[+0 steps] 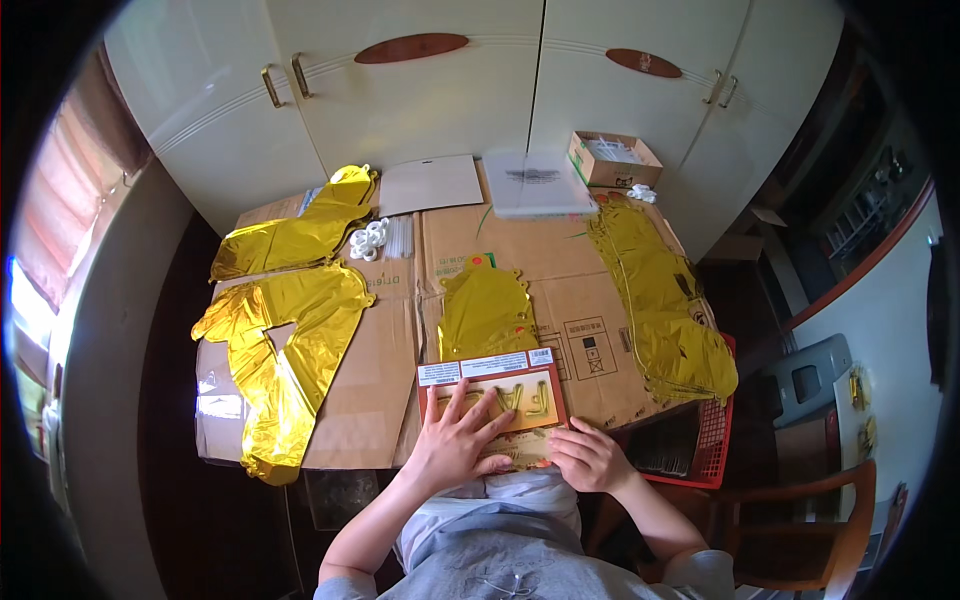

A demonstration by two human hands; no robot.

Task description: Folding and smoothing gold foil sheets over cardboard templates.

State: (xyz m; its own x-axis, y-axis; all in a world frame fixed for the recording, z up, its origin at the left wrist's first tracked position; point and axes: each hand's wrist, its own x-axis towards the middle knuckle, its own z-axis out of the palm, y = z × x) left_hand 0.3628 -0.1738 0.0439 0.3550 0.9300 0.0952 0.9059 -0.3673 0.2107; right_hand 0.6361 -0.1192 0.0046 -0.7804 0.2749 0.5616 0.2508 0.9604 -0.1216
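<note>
A red-bordered printed packet (510,392) with raised gold letter shapes on its front lies at the table's near edge. My left hand (455,440) rests flat on it, fingers spread across its left and middle. At the lower right corner my right hand (592,456) has its fingers curled and pressed together on the packet's edge. A gold patterned strip shows below the packet, between my hands. Just beyond the packet lies a flat gold foil balloon (486,310), its near end covered by the packet.
More flat gold foil balloons lie at left (285,370) and right (660,300). White ribbon rolls (369,239), clear straws (399,240), a grey card (430,185), a plastic sheet (538,190) and a small box (615,160) sit farther back. A red crate (714,450) stands at right.
</note>
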